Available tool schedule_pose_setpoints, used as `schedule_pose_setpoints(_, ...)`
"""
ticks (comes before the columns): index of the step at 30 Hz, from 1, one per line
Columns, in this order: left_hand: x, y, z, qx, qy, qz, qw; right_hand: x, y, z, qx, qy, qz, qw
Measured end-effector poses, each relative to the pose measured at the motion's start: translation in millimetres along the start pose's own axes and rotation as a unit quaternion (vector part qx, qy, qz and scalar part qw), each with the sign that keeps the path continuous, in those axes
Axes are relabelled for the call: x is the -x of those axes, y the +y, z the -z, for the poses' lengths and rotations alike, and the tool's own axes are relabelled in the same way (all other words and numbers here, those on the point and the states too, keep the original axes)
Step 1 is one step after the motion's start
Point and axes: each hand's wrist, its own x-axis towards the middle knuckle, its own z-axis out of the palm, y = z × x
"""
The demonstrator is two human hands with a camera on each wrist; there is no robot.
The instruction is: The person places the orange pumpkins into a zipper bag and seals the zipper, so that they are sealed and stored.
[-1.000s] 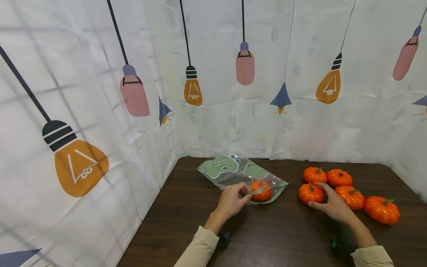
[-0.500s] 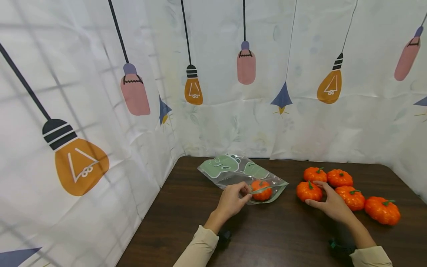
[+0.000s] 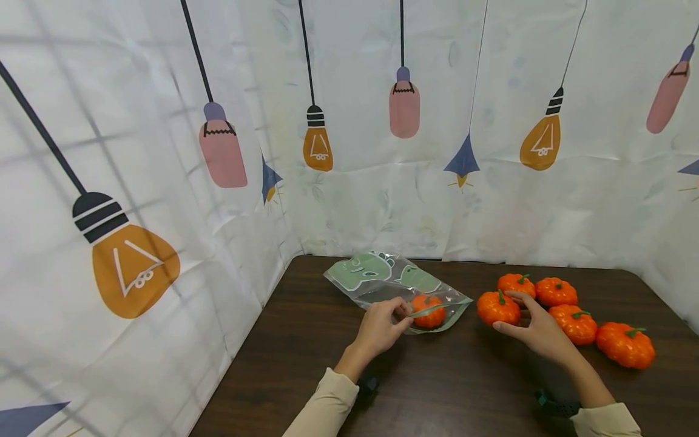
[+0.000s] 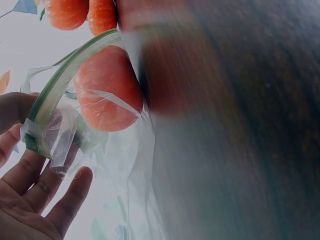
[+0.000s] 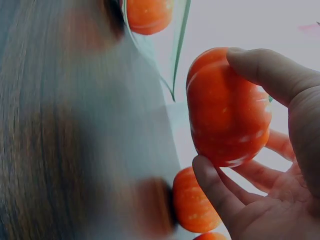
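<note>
My left hand [image 3: 380,326] pinches the green zip edge [image 4: 50,97] of a clear plastic bag [image 3: 377,291] with green printed shapes. The bag lies on the table with its mouth held apart. Inside, near the mouth, sits one small orange pumpkin [image 3: 428,311]. With thumb and fingers my right hand [image 3: 537,328] grips another small orange pumpkin [image 5: 227,107] by its sides, its green stem up in the head view. In the right wrist view this pumpkin shows above the table surface, with the bag's edge [image 5: 180,50] beyond it.
Several more orange pumpkins stand on the dark wooden table [image 3: 437,388] at the right: two at the back [image 3: 556,291], one behind my right hand [image 3: 573,323] and one farther right [image 3: 625,345]. A white curtain [image 3: 371,206] with printed lamps hangs behind and at the left.
My right hand has taken its pumpkin off the group and moved it a little left, toward the bag. The left hand and the bag have stayed in place.
</note>
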Motion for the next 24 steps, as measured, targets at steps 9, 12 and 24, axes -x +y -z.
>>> schedule_pose_setpoints(9, -1.0, -0.8, 0.6, 0.006, 0.002, -0.002, 1.0, -2.0, -13, -3, -0.024, -0.008, 0.017, 0.9995)
schedule_pose_setpoints(12, -1.7, -0.8, 0.9, 0.007, 0.001, -0.001, 1.0, -2.5, -16, -5, -0.026, -0.007, 0.021, 0.9994)
schedule_pose_setpoints(24, -1.4, 0.3, 0.8, 0.013, 0.001, 0.005, 0.9999, -2.8, -22, -19, -0.03, -0.009, 0.048, 0.9984)
